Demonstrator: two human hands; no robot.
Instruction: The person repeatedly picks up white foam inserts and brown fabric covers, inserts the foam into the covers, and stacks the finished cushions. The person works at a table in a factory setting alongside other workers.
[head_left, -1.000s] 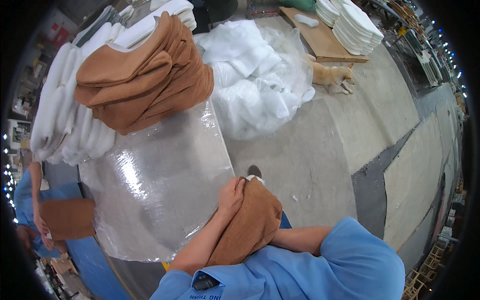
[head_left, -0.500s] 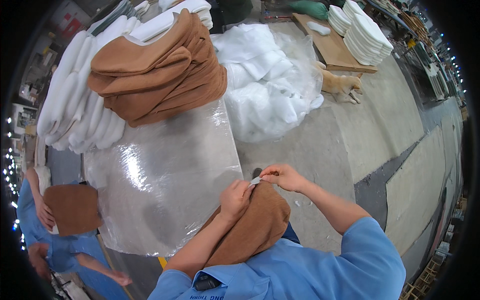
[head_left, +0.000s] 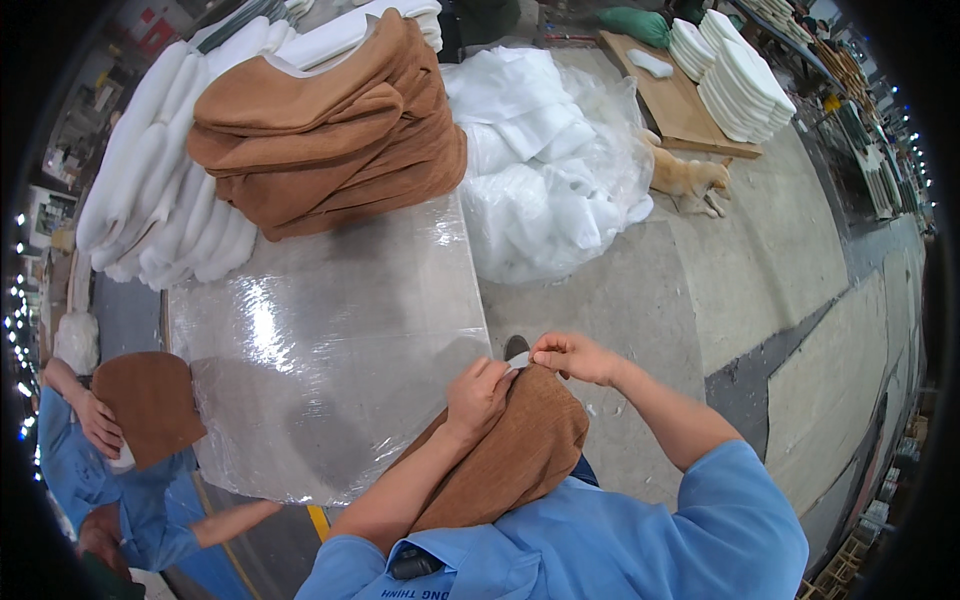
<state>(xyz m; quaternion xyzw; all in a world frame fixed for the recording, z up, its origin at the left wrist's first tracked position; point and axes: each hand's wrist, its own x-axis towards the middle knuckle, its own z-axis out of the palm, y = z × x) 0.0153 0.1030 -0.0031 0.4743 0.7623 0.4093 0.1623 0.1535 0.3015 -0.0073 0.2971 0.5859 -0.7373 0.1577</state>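
Note:
A brown fabric cover lies bunched across my lap, its upper end raised between my hands. My left hand is closed on the cover's upper edge, with the knuckles upward. A small white strip sticks out of that edge between both hands; whether it is foam or lining I cannot make out. My right hand pinches at the same edge with thumb and fingertips, right beside the strip. The fingertips partly hide what they grip.
A plastic-wrapped table is at my left, bearing stacked brown covers and white padding. Bagged white padding lies ahead; a dog lies beside it. A co-worker's hand holds a brown piece at far left.
My hands stay at the cover's edge, with only slight finger movement. The co-worker's other arm has shifted toward the table, and the brown piece is tilted differently. The whole view has shifted slightly.

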